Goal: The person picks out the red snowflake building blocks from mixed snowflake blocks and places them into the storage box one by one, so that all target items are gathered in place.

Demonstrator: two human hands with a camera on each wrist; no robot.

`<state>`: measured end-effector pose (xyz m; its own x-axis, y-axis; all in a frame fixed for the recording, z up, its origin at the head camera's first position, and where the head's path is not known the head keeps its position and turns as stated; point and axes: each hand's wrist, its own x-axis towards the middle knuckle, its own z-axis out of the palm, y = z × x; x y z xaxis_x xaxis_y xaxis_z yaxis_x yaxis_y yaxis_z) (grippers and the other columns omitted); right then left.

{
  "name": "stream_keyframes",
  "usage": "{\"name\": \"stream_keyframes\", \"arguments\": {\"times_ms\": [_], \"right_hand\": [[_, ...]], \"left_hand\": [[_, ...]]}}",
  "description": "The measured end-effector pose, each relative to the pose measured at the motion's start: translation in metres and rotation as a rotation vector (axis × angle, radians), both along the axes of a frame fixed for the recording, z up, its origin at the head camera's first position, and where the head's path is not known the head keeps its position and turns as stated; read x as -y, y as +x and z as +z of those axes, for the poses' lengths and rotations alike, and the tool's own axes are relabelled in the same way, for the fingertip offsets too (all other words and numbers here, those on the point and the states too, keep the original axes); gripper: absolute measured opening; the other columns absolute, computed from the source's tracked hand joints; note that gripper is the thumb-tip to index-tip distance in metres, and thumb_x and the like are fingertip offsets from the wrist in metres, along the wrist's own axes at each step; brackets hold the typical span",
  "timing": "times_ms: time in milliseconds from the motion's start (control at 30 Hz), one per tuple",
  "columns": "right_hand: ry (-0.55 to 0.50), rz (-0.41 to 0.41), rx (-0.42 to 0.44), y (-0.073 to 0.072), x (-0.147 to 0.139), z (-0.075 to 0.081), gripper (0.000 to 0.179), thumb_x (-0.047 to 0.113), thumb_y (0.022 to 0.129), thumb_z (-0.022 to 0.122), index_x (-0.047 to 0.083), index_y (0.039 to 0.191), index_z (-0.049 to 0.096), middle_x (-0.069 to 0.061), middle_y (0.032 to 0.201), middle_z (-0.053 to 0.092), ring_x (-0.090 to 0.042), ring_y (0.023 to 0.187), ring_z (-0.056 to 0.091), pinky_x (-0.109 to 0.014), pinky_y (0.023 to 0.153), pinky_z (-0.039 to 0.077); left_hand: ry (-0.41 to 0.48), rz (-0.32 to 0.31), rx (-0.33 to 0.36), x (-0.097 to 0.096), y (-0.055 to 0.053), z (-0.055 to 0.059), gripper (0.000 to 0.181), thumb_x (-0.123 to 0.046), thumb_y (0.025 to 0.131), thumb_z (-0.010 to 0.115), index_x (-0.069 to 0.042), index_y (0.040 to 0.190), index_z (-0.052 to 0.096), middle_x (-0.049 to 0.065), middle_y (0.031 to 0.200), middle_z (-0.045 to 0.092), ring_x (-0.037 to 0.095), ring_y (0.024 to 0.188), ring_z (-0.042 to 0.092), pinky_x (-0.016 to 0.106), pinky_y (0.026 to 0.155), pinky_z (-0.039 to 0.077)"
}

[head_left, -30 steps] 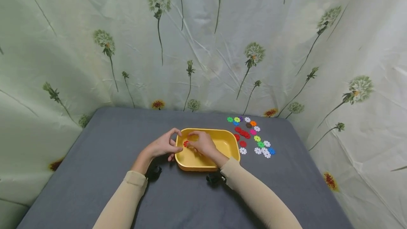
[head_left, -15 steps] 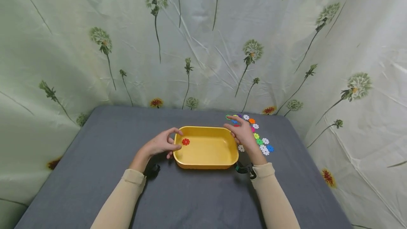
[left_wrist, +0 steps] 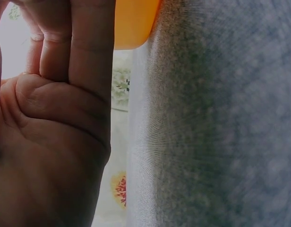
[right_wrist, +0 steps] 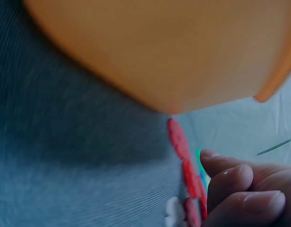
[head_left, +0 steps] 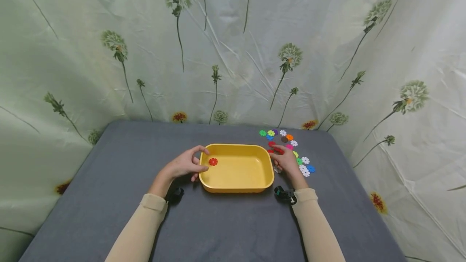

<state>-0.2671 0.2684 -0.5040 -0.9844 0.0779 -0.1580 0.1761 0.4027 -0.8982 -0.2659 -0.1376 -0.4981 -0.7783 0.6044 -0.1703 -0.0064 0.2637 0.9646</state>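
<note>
A yellow plastic tray [head_left: 236, 169] stands in the middle of the table, with one red snowflake-shaped disc [head_left: 212, 161] lying inside near its left end. My left hand [head_left: 185, 163] holds the tray's left end, index finger and thumb curved over the rim. Beyond the tray's right rim, my right hand [head_left: 287, 161] hovers over the red discs [head_left: 271, 144], thumb and index finger apart. In the right wrist view its curled fingers [right_wrist: 244, 189] overlap the row of red discs [right_wrist: 185, 161]; nothing shows pinched between them. The palm partly hides the tray in the left wrist view.
Around the right hand lie loose discs in several colours, among them a blue disc [head_left: 310, 168], an orange disc [head_left: 289, 137] and a green disc [head_left: 263, 133]. A grey cloth [head_left: 218, 225] covers the table. Behind it hangs a dandelion-print curtain [head_left: 145, 51].
My right hand has left the tray's inside, where it set down the red disc, and moved right to the loose discs, then lowered toward the red ones. The left hand stays at the rim.
</note>
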Motion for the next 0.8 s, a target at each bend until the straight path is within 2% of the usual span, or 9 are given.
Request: {"name": "stream_keyframes", "arguments": {"times_ms": [67, 167, 467, 700, 800], "right_hand": [[0.056, -0.019, 0.030, -0.001, 0.000, -0.002, 0.053, 0.023, 0.100, 0.074, 0.007, 0.148, 0.059, 0.004, 0.058, 0.052, -0.007, 0.043, 0.042, -0.019, 0.044, 0.038], [0.104, -0.028, 0.051, -0.003, -0.001, -0.005, 0.052, 0.024, 0.101, 0.073, 0.007, 0.148, 0.059, 0.003, 0.057, 0.051, -0.008, 0.043, 0.042, -0.020, 0.045, 0.039], [0.161, -0.046, 0.029, -0.007, 0.001, -0.010, 0.044, 0.022, 0.100, 0.073, 0.003, 0.138, 0.063, 0.002, 0.055, 0.051, -0.010, 0.042, 0.043, -0.021, 0.044, 0.041], [0.165, -0.047, -0.012, -0.001, 0.002, -0.001, 0.042, 0.020, 0.099, 0.075, 0.001, 0.135, 0.063, 0.000, 0.055, 0.052, -0.011, 0.041, 0.045, -0.023, 0.044, 0.042], [0.204, -0.047, -0.050, 0.001, 0.003, 0.007, 0.043, 0.020, 0.097, 0.076, 0.002, 0.134, 0.064, 0.001, 0.056, 0.054, -0.011, 0.042, 0.046, -0.023, 0.045, 0.043]], "left_hand": [[-0.001, 0.000, 0.001, 0.000, 0.000, 0.000, 0.057, -0.012, 0.096, 0.075, -0.003, 0.142, 0.043, 0.001, 0.059, 0.063, 0.016, 0.047, 0.060, 0.032, 0.056, 0.059], [0.001, 0.003, 0.004, 0.000, 0.000, 0.001, 0.057, -0.013, 0.096, 0.076, -0.004, 0.141, 0.043, 0.000, 0.059, 0.063, 0.015, 0.047, 0.060, 0.032, 0.055, 0.059], [0.009, 0.005, -0.001, -0.001, 0.000, 0.001, 0.060, -0.016, 0.095, 0.078, -0.003, 0.142, 0.043, -0.001, 0.059, 0.063, 0.014, 0.047, 0.060, 0.031, 0.055, 0.058], [-0.001, 0.013, -0.007, -0.001, 0.001, 0.001, 0.055, -0.013, 0.097, 0.075, -0.004, 0.141, 0.043, -0.001, 0.059, 0.063, 0.014, 0.047, 0.059, 0.031, 0.055, 0.058], [-0.007, 0.018, -0.006, 0.000, 0.002, 0.000, 0.055, -0.012, 0.097, 0.074, -0.004, 0.142, 0.043, 0.000, 0.059, 0.062, 0.014, 0.047, 0.059, 0.031, 0.055, 0.058]]}}
